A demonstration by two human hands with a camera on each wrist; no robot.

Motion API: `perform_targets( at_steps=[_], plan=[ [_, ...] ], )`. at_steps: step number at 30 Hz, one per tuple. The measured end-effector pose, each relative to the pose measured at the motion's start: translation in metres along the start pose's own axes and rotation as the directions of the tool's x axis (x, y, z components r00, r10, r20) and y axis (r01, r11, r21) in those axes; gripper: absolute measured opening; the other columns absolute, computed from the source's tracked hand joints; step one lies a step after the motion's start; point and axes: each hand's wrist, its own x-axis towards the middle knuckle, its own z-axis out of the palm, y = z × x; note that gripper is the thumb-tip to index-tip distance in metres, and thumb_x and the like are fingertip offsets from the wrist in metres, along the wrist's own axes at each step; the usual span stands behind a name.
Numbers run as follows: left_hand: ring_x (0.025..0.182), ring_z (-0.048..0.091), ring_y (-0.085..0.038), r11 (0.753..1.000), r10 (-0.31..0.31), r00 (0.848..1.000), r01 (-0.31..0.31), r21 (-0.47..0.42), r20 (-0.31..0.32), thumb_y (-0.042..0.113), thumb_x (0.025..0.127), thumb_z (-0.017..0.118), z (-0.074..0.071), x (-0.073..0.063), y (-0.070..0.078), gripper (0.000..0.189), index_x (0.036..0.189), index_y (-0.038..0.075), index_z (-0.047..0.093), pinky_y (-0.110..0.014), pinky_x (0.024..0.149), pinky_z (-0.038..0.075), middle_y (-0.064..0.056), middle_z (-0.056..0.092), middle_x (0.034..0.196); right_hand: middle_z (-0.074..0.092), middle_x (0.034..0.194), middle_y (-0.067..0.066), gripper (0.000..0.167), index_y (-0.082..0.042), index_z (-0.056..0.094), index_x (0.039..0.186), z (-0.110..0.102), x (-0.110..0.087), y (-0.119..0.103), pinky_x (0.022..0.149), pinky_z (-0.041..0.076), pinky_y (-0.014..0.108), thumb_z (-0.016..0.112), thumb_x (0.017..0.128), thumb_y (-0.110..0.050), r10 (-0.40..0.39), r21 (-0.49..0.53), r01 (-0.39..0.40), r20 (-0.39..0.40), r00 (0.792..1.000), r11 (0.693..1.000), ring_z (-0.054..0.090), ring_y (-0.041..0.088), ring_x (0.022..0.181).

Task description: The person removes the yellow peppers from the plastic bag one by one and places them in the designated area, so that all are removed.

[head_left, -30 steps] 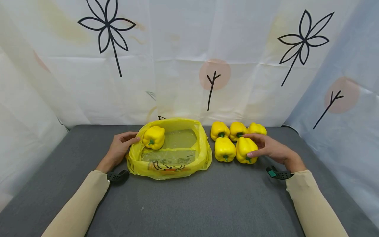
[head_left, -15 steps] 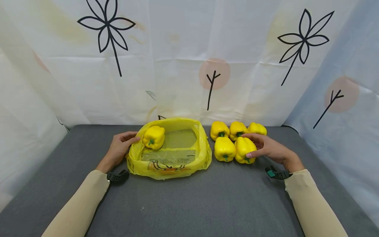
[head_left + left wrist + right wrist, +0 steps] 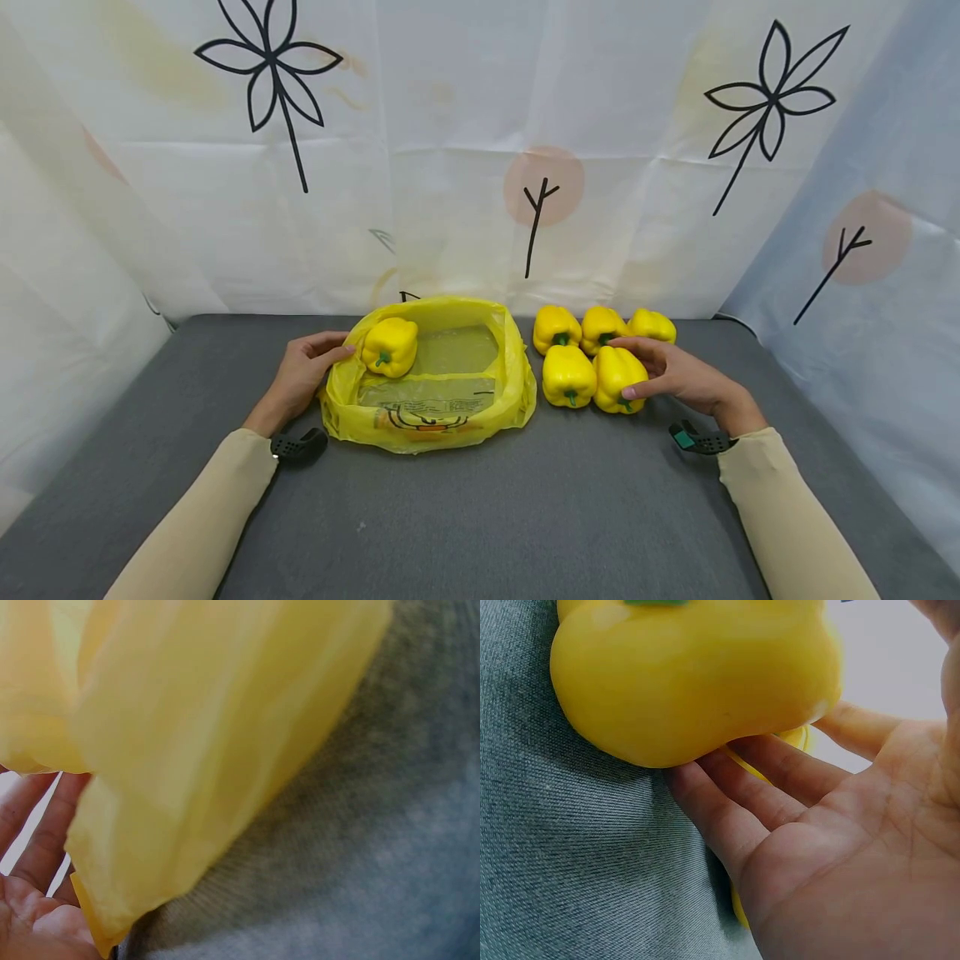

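At the left side of a yellow plastic bag point(image 3: 516, 379), my left hand point(image 3: 300, 375) pinches the rim between thumb and fingers. The bag stands with its mouth spread wide, and one yellow bell pepper point(image 3: 390, 346) lies inside at the left. In the left wrist view the bag wall point(image 3: 202, 742) hides part of the fingers. My right hand point(image 3: 690, 379) grips the front right bell pepper point(image 3: 617, 375), thumb on its near side and fingers round the far side. The right wrist view shows fingertips against this pepper point(image 3: 697, 682), which is still down among the others.
Left of the gripped pepper sits another yellow pepper point(image 3: 568, 377). Behind stand three more: one at left point(image 3: 557, 327), a middle one point(image 3: 602, 325) and one at right point(image 3: 654, 325). All are on a grey table point(image 3: 480, 517), with a printed white curtain point(image 3: 450, 208) hanging behind.
The right hand and its pepper have shifted slightly left, against the neighbouring pepper. The left hand and the bag have stayed in place.
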Motion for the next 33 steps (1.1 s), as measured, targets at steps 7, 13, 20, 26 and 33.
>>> perform_targets(
  at_steps=[7,13,20,26,33],
  plan=[
    [0.097,0.067,-0.007,1.000,0.003,1.000,-0.003,-0.005,0.003,0.015,0.101,0.066,-0.0002,0.0001,0.0000,0.045,0.135,-0.014,0.057,-0.022,0.082,0.057,0.013,0.070,0.107,0.026,0.161,0.023,0.081,-0.003,0.030,0.158,-0.0003,0.0002,0.0013,0.107,0.041,0.049,0.075,0.092,-0.013,-0.003,0.006,0.003,-0.003,1.000,1.000,0.027,0.045,0.146],
    [0.097,0.067,-0.008,1.000,0.004,1.000,-0.004,-0.019,-0.003,0.014,0.101,0.066,0.0003,0.0004,-0.0001,0.042,0.133,-0.012,0.059,-0.023,0.081,0.057,0.012,0.071,0.106,0.030,0.159,0.024,0.079,-0.002,0.032,0.157,-0.0001,0.0000,0.0005,0.100,0.047,0.034,0.076,0.092,-0.012,-0.007,0.018,0.007,-0.015,1.000,1.000,0.032,0.045,0.142],
    [0.096,0.067,-0.008,1.000,0.003,1.000,-0.003,-0.015,0.000,0.014,0.101,0.066,0.0004,0.0000,0.0004,0.043,0.134,-0.012,0.058,-0.023,0.081,0.058,0.012,0.070,0.107,0.029,0.159,0.024,0.078,0.000,0.032,0.156,-0.0020,-0.0002,-0.0014,0.107,0.043,0.050,0.075,0.092,-0.010,-0.036,0.003,0.037,-0.020,0.999,0.999,0.031,0.048,0.143],
    [0.096,0.067,-0.007,1.000,0.008,1.000,-0.008,-0.017,0.002,0.014,0.101,0.066,0.0004,-0.0002,0.0005,0.045,0.135,-0.014,0.056,-0.022,0.081,0.057,0.012,0.070,0.106,0.022,0.162,0.026,0.079,0.002,0.030,0.157,-0.0040,-0.0029,-0.0048,0.110,0.030,0.069,0.074,0.093,-0.010,-0.053,-0.011,0.052,-0.028,0.998,0.999,0.021,0.053,0.146],
    [0.097,0.067,-0.007,1.000,0.013,1.000,-0.013,-0.018,0.001,0.014,0.101,0.066,0.0008,-0.0005,0.0007,0.045,0.134,-0.014,0.057,-0.022,0.081,0.057,0.013,0.070,0.106,0.024,0.161,0.028,0.078,0.002,0.029,0.157,-0.0062,-0.0049,-0.0086,0.111,0.027,0.071,0.073,0.094,-0.010,-0.039,-0.003,0.039,-0.041,0.998,0.999,0.021,0.055,0.145]
  ],
)
